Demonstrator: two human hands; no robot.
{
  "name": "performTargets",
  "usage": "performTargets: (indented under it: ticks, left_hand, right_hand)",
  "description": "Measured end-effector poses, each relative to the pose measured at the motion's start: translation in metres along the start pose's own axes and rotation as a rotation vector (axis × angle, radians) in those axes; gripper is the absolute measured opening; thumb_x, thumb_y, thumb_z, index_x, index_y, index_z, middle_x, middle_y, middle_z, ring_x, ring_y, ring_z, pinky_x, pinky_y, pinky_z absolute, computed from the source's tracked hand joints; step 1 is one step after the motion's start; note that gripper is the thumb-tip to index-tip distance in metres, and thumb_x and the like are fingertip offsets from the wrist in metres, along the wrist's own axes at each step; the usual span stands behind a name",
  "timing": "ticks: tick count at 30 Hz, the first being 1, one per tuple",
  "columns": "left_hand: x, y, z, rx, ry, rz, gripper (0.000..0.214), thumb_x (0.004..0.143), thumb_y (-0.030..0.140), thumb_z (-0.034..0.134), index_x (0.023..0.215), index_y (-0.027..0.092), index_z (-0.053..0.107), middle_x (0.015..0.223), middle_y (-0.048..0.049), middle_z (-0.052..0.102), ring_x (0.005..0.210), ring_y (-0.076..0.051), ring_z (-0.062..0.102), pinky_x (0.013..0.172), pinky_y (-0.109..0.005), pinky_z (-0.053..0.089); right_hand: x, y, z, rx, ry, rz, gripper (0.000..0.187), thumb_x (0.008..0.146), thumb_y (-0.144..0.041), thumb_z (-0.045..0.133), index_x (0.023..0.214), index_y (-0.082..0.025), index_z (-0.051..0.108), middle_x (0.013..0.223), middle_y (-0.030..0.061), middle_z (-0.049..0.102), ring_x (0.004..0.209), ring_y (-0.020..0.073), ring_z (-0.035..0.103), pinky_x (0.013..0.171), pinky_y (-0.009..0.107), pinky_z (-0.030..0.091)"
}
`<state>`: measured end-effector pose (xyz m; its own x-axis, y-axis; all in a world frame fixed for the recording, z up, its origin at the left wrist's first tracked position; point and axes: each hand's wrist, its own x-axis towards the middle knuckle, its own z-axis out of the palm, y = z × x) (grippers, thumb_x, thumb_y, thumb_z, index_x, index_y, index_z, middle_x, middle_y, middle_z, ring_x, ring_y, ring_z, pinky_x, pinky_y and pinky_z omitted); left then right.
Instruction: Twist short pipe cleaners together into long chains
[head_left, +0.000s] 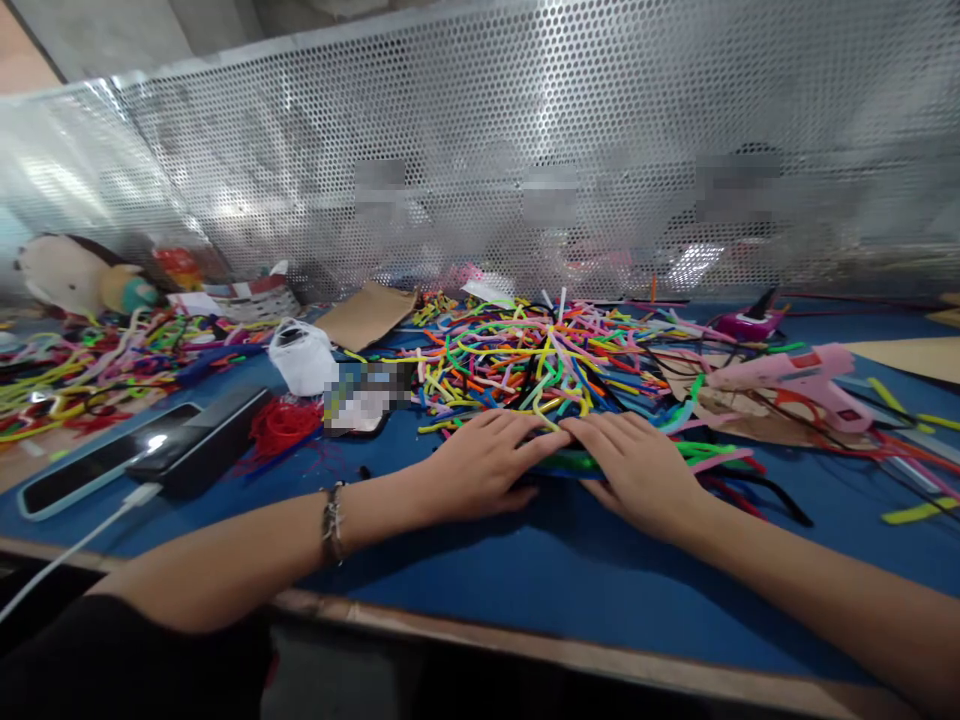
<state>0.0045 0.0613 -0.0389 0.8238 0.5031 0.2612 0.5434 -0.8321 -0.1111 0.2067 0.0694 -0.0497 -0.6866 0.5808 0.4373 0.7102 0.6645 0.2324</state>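
My left hand (484, 465) and my right hand (641, 470) meet at the near edge of a big heap of short, many-coloured pipe cleaners (495, 360). The fingers of both are bent and closed, with the fingertips almost touching. A yellow pipe cleaner (541, 400) runs down into the fingertips, which pinch its lower end. Green pipe cleaners (581, 462) lie under and between the hands. Further stems, pink, red and black, stick out beside my right hand. The fingers partly hide the exact grip.
A pink glue gun (806, 385) lies on cardboard at right, with a purple one (750, 322) behind. At left are a phone (105, 460), a black power bank (199, 445) with a white cable, red threads (283, 435) and a white bag (304, 360). A perforated metal panel (480, 130) stands behind.
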Motion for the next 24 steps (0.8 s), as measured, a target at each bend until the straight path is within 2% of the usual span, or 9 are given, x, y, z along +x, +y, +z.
performTargets:
  ticks: [3,6,9,13,16,19,24]
  left_hand:
    - [0.004,-0.003,0.008,0.002,0.071,0.002,0.045,0.077,0.023,0.045,0.12,0.013,0.035,0.114,-0.0105,0.049,0.104,-0.023,0.045,0.09,-0.035,0.034]
    - [0.004,-0.007,0.015,-0.111,0.06,0.02,0.037,0.077,0.02,0.042,0.113,0.011,0.04,0.106,-0.0104,0.055,0.096,-0.021,0.05,0.085,-0.033,0.038]
    - [0.003,-0.01,0.02,-0.27,0.03,-0.007,0.036,0.076,0.019,0.041,0.111,0.012,0.039,0.106,-0.01,0.055,0.095,-0.019,0.051,0.083,-0.032,0.041]
    - [0.001,-0.012,0.02,-0.433,-0.004,-0.088,0.041,0.072,0.022,0.046,0.112,0.013,0.039,0.109,-0.0093,0.053,0.099,-0.019,0.048,0.087,-0.031,0.039]
    - [-0.002,-0.009,0.016,-0.457,-0.094,-0.062,0.042,0.073,0.021,0.046,0.113,0.014,0.039,0.112,-0.0082,0.051,0.103,-0.019,0.045,0.092,-0.03,0.035]
    - [-0.005,-0.006,0.012,-0.45,-0.133,-0.049,0.043,0.074,0.021,0.046,0.115,0.013,0.038,0.117,-0.0086,0.048,0.107,-0.019,0.042,0.095,-0.031,0.032]
    - [-0.007,-0.001,0.008,-0.421,-0.186,-0.075,0.04,0.077,0.024,0.046,0.114,0.013,0.038,0.117,-0.008,0.048,0.107,-0.019,0.042,0.095,-0.032,0.032]
  right_hand:
    - [-0.003,-0.004,0.003,0.006,0.111,-0.07,0.034,0.072,-0.014,0.041,0.104,-0.011,0.047,0.094,0.013,0.06,0.086,0.0213,0.055,0.074,0.033,0.04]
    - [-0.003,-0.004,0.006,0.104,0.176,-0.071,0.033,0.074,-0.012,0.037,0.106,-0.011,0.044,0.094,0.0121,0.06,0.085,0.0201,0.055,0.074,0.033,0.04]
    - [-0.002,-0.003,0.009,0.174,0.143,-0.064,0.032,0.069,-0.009,0.035,0.099,-0.015,0.047,0.091,0.0101,0.06,0.083,0.0198,0.055,0.072,0.033,0.04]
    - [-0.001,-0.005,0.009,0.213,0.092,-0.017,0.041,0.055,-0.004,0.035,0.091,-0.018,0.049,0.083,0.0054,0.061,0.077,0.0186,0.055,0.07,0.031,0.039]
    - [-0.002,-0.01,0.005,0.214,0.14,-0.009,0.048,0.048,-0.004,0.034,0.091,-0.022,0.047,0.079,0.0,0.062,0.071,0.0162,0.055,0.07,0.03,0.037]
    - [-0.001,-0.016,0.0,0.189,0.156,-0.026,0.053,0.043,-0.006,0.033,0.09,-0.024,0.046,0.077,-0.0035,0.063,0.065,0.0155,0.055,0.067,0.03,0.035]
    - [0.001,-0.017,-0.005,0.174,0.153,-0.034,0.057,0.039,-0.006,0.034,0.092,-0.025,0.046,0.076,-0.0034,0.063,0.066,0.0168,0.055,0.065,0.033,0.035]
